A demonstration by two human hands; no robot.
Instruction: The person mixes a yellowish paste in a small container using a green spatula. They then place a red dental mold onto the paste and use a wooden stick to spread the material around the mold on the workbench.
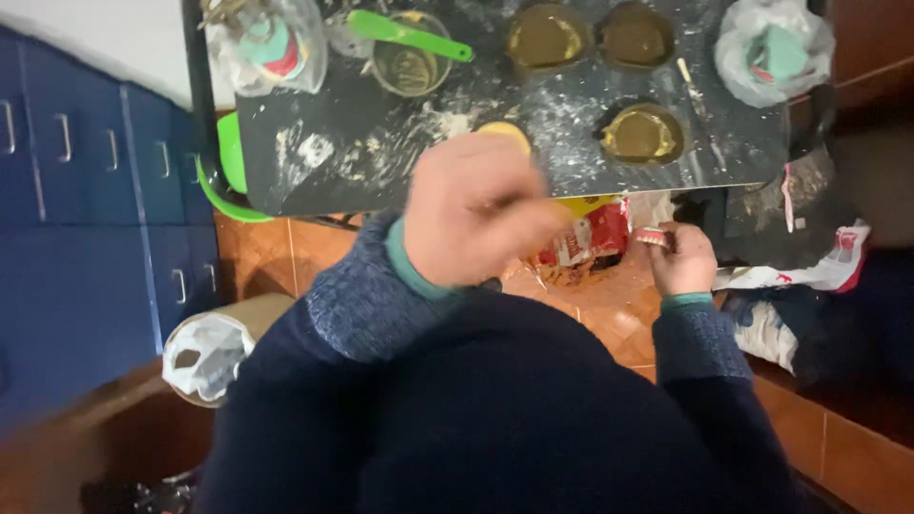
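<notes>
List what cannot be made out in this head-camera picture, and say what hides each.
- Left hand: motion-blurred, grip unreadable.
- Yellow object: mostly behind that hand.
- Denture model: small, partly covered by the right hand.
- Bagged items: veiled by plastic, cut by the top edge.

A dusty work board (533, 152) lies ahead of the person, with a bowl (411, 65) at its far left-centre and a spatula (409, 34) resting across it. Three round moulds (644, 133) sit to the right of the bowl, two behind and one nearer. A bagged item (271, 46) lies at the board's far left corner, another bag (773, 52) at the far right. Below the board's left end, a lined bin (211, 347) stands on the floor.
</notes>
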